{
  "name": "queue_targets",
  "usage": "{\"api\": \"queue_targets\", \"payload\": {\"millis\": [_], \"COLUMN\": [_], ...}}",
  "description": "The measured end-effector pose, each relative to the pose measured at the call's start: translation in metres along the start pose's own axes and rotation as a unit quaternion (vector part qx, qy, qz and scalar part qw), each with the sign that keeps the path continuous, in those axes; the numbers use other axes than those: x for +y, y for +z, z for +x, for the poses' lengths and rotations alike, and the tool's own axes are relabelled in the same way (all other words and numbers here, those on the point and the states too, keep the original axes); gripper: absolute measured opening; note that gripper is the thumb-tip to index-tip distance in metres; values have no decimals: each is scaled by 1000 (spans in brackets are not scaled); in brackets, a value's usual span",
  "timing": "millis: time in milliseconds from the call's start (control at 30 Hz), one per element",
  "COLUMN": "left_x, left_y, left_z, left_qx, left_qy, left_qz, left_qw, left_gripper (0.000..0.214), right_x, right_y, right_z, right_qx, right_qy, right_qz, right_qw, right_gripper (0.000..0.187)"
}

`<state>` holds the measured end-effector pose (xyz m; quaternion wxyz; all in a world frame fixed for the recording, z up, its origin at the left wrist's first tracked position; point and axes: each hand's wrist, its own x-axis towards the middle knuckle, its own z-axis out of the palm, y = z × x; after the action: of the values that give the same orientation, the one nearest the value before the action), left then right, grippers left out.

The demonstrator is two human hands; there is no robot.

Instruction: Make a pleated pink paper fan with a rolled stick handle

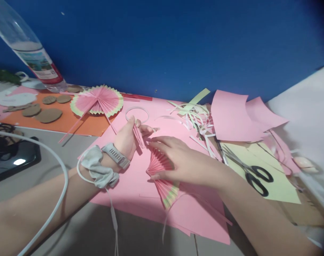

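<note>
One pleated fan (164, 165) beneath spread right grip (179, 156), pink strip (139, 137) clamped in left grip (127, 139).

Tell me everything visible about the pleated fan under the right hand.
The pleated fan looks like paper: narrow pink folds with a pale yellow-green outer edge. Partly spread, its folds gather to a point on the picture's left. It lies over the pink sheet, the right hand across it, thumb over the folds, hiding part of its right side.

Pleated fan (160, 164): matt, ridged paper; scissors (245, 168): metal, plastic-handled; bottle (39, 61): clear, glossy plastic; scrunchie (100, 169): crinkled cloth.
</note>
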<state>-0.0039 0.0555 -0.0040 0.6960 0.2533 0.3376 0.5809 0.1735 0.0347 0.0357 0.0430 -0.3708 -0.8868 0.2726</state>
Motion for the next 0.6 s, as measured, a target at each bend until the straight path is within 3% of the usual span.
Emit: {"api": "queue_targets", "payload": {"millis": [233,467,600], "left_x": [-3,-4,-2], "left_y": [0,-1,2], "left_z": [-2,-1,-10], "left_qx": [-42,-83,-151], "left_qy": [23,45,68], "left_qz": [29,32,30], "left_qw": [998,995,986], "left_gripper": [38,37,35], "right_x": [-14,-15,-10], "right_y": [4,4,-2], "right_z": [-7,-9,-9], "right_qx": [-92,-141,-130], "right_qy": [26,12,19], "right_qz": [-55,-56,-38], "right_qw": [994,988,991], "right_gripper": [122,110,102]}}
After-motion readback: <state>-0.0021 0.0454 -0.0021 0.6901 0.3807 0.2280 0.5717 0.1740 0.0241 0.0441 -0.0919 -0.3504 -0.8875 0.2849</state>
